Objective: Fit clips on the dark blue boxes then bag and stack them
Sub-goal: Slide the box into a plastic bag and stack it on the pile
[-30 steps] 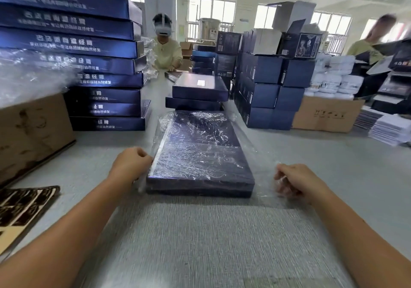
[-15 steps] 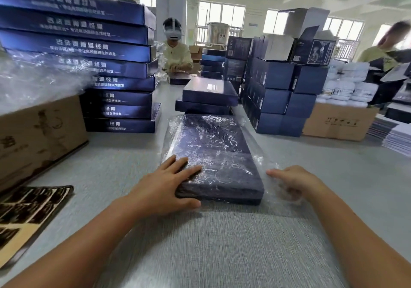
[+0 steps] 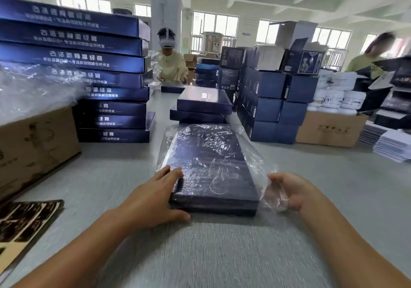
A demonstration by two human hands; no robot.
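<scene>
Right hand [image 3: 289,191] grip pinching crinkly clear bag [image 3: 264,172], left hand [image 3: 153,195] flat, fingers straight, on flat dark blue box [image 3: 213,169]

My grey table [image 3: 311,176] carries the bagged dark blue box [image 3: 213,167], box stacks [image 3: 111,109], and cardboard cartons [image 3: 37,147].

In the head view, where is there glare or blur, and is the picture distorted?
Head view: window light glares on the crinkled plastic bag over the dark blue box; the forearms and near table are motion-blurred; the person at far right is blurred; the wide-angle lens bends the stack of boxes at the left.
</scene>
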